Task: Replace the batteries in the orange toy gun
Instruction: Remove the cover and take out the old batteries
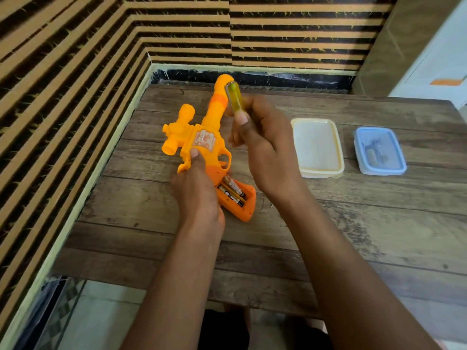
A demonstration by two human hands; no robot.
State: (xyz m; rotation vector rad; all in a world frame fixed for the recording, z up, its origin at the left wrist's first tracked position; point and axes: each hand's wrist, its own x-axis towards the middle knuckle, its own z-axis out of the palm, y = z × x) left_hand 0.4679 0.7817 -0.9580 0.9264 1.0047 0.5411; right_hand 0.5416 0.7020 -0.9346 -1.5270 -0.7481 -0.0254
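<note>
Two batteries (232, 192) lie exposed in the orange toy gun (202, 137), which the left hand (199, 195) wraps in its grip, while the right hand (267, 152) pinches a yellow screwdriver (233, 99).

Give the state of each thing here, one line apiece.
Orange toy gun: held in the left hand, battery compartment open.
Batteries: two, seated in the compartment.
Screwdriver: held in the right hand, handle up.
Cream container: lid on.
Blue container: lid on.

Wood-plank table (328, 223): cream lidded box (318, 147), blue lidded box (379, 151) side by side, right part, apart.
</note>
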